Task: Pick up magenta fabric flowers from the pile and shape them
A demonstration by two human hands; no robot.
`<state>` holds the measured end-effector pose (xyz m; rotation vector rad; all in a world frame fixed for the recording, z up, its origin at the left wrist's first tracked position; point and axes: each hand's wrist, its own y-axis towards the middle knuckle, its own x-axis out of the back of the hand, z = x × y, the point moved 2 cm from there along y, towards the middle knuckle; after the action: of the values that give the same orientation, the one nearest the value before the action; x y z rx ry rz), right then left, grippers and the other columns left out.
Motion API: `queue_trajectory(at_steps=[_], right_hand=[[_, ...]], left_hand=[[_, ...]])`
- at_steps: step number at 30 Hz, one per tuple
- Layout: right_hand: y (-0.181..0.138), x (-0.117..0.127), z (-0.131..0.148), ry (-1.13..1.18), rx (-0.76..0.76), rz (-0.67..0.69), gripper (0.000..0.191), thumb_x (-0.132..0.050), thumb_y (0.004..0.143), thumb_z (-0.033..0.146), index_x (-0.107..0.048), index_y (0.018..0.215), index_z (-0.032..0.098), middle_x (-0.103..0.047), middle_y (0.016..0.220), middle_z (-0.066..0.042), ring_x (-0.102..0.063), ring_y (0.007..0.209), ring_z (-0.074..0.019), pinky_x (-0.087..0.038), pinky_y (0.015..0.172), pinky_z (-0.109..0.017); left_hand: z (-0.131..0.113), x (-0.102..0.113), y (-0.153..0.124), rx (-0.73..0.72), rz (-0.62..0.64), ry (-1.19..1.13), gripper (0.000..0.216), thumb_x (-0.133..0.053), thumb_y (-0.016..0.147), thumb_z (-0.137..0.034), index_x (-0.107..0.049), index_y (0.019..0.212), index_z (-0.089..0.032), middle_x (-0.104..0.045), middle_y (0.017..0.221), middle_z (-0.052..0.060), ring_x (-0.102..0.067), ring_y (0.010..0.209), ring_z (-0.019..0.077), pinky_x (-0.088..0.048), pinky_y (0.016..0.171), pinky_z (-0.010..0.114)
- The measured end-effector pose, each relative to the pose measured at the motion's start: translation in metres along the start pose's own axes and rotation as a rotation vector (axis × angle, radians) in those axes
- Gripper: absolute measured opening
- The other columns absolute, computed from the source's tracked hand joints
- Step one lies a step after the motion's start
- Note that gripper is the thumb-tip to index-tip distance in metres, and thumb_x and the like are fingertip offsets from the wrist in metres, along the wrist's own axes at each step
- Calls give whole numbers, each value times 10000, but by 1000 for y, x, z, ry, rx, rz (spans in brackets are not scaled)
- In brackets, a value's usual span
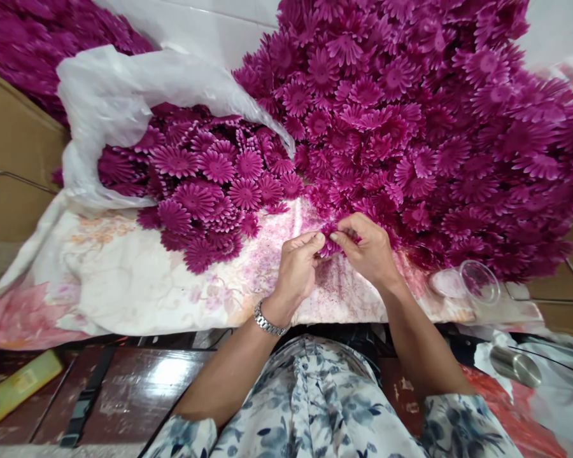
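My left hand (298,264) and my right hand (370,248) meet over a floral cloth (124,280), fingers pinched together on one magenta fabric flower (328,242) held between them. A metal watch is on my left wrist. The flower sits at the near edge of a big heap of magenta flowers (410,121) that fills the right and centre. A second pile of the same flowers (205,184) spills from a white plastic bag (124,95) to the left.
A clear plastic cup (480,283) lies on its side at the right edge of the cloth. A metal cylinder (516,366) lies lower right. A yellow object (19,385) rests on the brown floor at lower left. Magenta dust speckles the cloth.
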<state>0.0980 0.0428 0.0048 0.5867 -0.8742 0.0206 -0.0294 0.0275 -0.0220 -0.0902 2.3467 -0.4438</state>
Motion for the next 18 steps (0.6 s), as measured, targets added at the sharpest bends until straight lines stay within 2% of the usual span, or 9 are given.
queue_trajectory(at_steps=[3,6,9,12,15,18], right_hand=[[-4,15,-17,-274,-22,-128,119,-507,857,199,-585,768,190,-564,721,-31,-511,703,-160,-431,663,-302],[-8,28,-19,-459,-28,-213,133,-544,848,253,-636,903,176,-601,878,-91,-532,852,-215,-441,778,-374],[-6,24,-4,-258,16,-159,181,-592,831,284,-628,971,175,-609,913,-84,-552,876,-198,-464,790,-345],[-1,7,11,-24,54,-24,76,-604,825,261,-603,851,190,-589,772,-23,-544,741,-150,-465,695,-286],[3,-3,11,68,13,21,48,-609,808,212,-572,779,200,-561,714,11,-514,656,-122,-433,619,-256],[4,-1,0,74,-17,2,49,-569,823,180,-583,780,198,-574,709,12,-520,638,-117,-423,599,-251]], left_hand=[[-2,1,-1,-23,-11,25,235,-784,578,-239,-580,520,-136,-485,532,-40,-428,494,51,-383,482,187],[-2,1,-1,-15,-4,18,209,-769,609,-241,-596,548,-140,-531,574,-31,-481,529,61,-419,509,193],[0,0,-1,5,16,-15,192,-768,608,-228,-602,566,-142,-544,584,-32,-500,538,69,-453,528,207],[1,0,0,14,18,-23,190,-773,599,-236,-611,585,-138,-546,590,-28,-499,544,75,-453,516,209],[2,-1,1,32,28,-29,219,-781,579,-234,-589,549,-134,-512,564,-29,-486,540,79,-450,512,215],[1,0,-1,10,31,-15,278,-792,568,-228,-544,485,-134,-446,509,-44,-436,499,60,-412,489,198]])
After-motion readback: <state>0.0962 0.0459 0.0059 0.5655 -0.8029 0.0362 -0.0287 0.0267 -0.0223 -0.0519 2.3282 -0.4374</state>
